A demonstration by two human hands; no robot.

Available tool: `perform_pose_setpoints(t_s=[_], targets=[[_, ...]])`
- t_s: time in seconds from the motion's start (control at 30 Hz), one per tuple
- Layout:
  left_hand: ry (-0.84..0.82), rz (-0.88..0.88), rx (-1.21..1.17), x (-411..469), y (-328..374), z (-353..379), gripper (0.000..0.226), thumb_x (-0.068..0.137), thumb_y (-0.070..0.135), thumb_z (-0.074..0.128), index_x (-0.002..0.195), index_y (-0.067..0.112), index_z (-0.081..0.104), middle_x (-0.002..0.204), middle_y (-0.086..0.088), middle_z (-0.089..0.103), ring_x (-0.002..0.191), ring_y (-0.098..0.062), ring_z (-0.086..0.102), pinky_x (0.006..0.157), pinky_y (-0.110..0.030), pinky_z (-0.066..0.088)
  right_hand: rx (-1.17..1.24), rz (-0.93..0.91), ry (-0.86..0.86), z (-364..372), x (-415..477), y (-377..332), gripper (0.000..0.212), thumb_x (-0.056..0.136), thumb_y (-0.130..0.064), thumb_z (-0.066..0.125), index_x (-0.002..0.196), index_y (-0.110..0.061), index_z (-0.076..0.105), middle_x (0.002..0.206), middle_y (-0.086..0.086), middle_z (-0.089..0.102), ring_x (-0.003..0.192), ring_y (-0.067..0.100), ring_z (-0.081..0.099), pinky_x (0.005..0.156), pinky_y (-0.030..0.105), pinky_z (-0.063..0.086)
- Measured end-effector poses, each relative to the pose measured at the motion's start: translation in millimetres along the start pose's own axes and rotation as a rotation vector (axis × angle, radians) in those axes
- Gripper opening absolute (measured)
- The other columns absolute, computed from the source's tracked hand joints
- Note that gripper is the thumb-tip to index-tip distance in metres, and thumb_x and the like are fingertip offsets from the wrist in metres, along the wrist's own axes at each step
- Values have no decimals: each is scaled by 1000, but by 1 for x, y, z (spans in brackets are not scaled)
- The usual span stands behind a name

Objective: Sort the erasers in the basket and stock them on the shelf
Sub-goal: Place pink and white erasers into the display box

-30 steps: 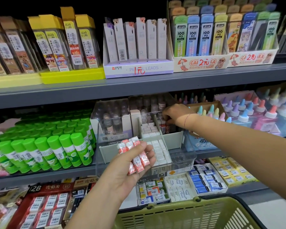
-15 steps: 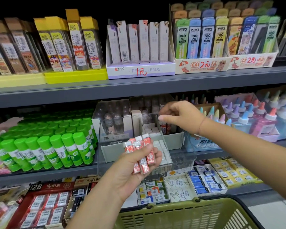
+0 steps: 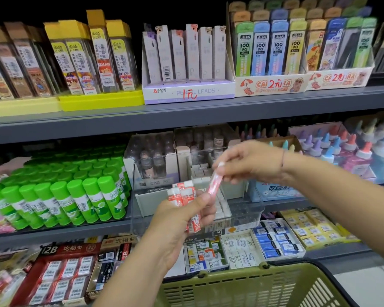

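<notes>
Stocking partway done: your left grip (image 3: 180, 222) clasps several red-and-white wrapped erasers (image 3: 183, 193); at one o'clock, your right grip (image 3: 246, 161) pinches a single eraser (image 3: 212, 183), likely bound for the part-filled clear plastic bin (image 3: 248, 210).

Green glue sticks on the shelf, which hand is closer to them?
Left. The left hand, holding red-and-white wrapped erasers, is just right of the green plastic glue sticks; the right hand is farther right and higher.

Evenly bright shelves (image 3: 186, 116), black above; motion blur throughout, shelf lines bowed at edges.
</notes>
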State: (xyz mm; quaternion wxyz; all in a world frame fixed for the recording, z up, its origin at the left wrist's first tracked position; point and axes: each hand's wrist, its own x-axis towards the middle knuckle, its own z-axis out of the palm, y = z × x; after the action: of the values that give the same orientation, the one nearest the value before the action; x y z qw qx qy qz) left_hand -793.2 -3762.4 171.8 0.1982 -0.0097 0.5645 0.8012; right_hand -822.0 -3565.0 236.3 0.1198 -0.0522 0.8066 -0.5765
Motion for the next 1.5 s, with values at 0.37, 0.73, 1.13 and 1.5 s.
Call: perform_pose_setpoints(t_s=[0.37, 0.73, 1.13, 1.5], targets=[[17, 9, -32, 3, 3, -2, 39, 62, 18, 75, 97, 0, 67, 91, -16, 74, 83, -25, 73, 60, -25, 58, -1239, 51, 317, -47, 72, 26, 22, 85, -28, 65, 107, -25, 64, 111, 0, 65, 93, 22, 58, 71, 24, 39], [31, 2, -41, 5, 0, -4, 44, 60, 17, 76, 99, 1, 67, 91, -17, 74, 83, -26, 73, 58, -24, 57, -1460, 54, 464, -34, 96, 37, 20, 88, -16, 56, 107, -17, 63, 112, 11, 63, 104, 32, 58, 78, 30, 39], [42, -10, -56, 7, -3, -7, 34, 62, 17, 76, 91, 1, 71, 92, -18, 73, 85, -27, 72, 59, -25, 57, -1736, 158, 489, -26, 104, 56, 34, 91, -7, 49, 124, -11, 57, 122, 7, 60, 116, 31, 54, 113, 54, 19], [-48, -109, -137, 6, 2, -8, 14, 61, 5, 74, 73, -1, 76, 96, -21, 72, 84, -26, 73, 57, -24, 57, -1296, 70, 478, -26, 68, 34, 19, 87, -43, 60, 99, -29, 66, 106, -2, 64, 105, 21, 56, 99, 35, 32]])
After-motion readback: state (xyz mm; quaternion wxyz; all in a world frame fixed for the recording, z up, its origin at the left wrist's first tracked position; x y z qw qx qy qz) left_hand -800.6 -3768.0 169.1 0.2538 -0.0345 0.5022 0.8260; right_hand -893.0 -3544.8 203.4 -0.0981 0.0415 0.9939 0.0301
